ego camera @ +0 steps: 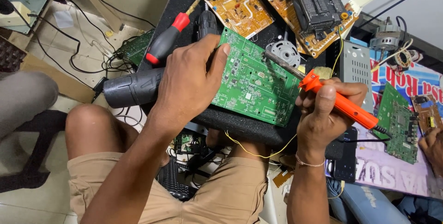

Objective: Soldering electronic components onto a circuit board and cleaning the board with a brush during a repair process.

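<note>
Orange soldering iron point(344, 105) clenched in right hand point(323, 118), metal tip resting on green circuit board point(254, 83). Left hand point(191, 83) presses board's left edge, fingers curled over it. Board lies on black stand above knees. Soldering step; next move needs steady tip.

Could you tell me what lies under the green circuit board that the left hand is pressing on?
The green circuit board rests on a black padded surface. Anything between them is covered by the board and left hand.
</note>
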